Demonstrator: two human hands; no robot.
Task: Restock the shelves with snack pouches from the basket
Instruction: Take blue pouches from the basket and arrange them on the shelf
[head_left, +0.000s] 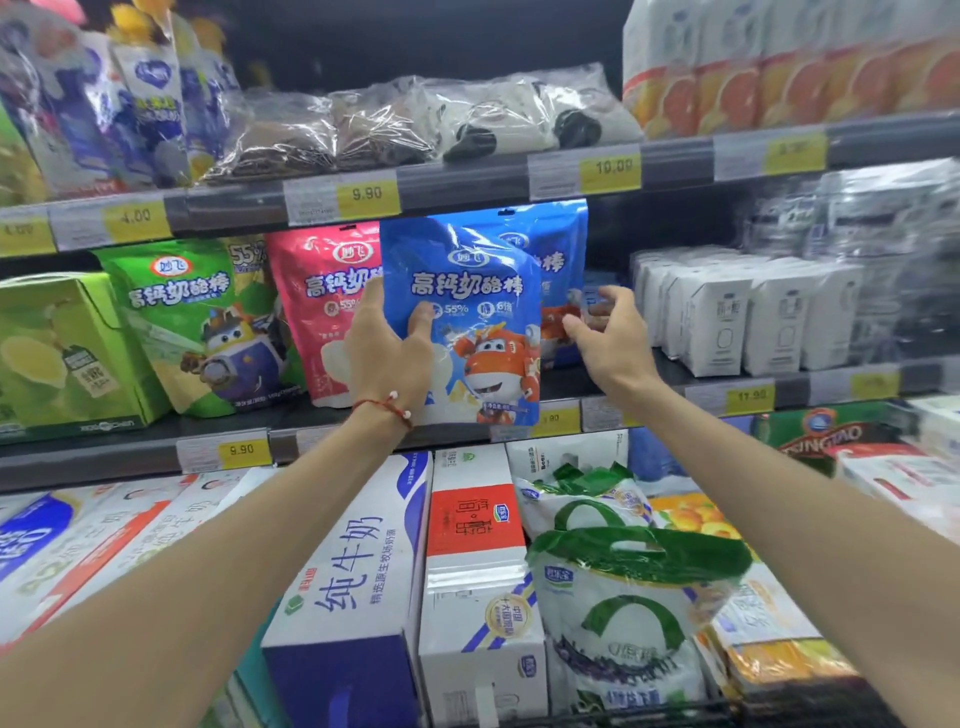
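1. Done so far: the middle shelf (810, 387) already carries a row of upright pouches along its front edge. From the left there is a glossy green snack pouch (197, 322), then a glossy red snack pouch (322, 301), then a second blue pouch (558, 244) at the row's right end.
2. In hand: a glossy blue plastic snack pouch printed with a red cartoon robot (467, 291) is held upright just in front of that edge and is not yet set down. It overlaps the red pouch and the second blue one, and its bottom hangs over the price rail.
3. The left hand (387, 353) pinches this pouch at its left edge, with the thumb (422, 317) on the printed front and the fingers behind.
4. The right hand (610, 338) holds nothing. Its fingers are spread and loosely curled just right of the held pouch, near the second blue pouch (whether they touch it, I cannot tell).
5. Left to do: seat this pouch. The basket is not in view, so I cannot tell how many more remain.
6. Room: the upper shelf rail (457, 182) sits just above the pouch tops, so headroom looks tight. A dark gap lies between the second blue pouch and the white cartons (727, 322) toward the shelf's right end, and it is probably the easiest way in.
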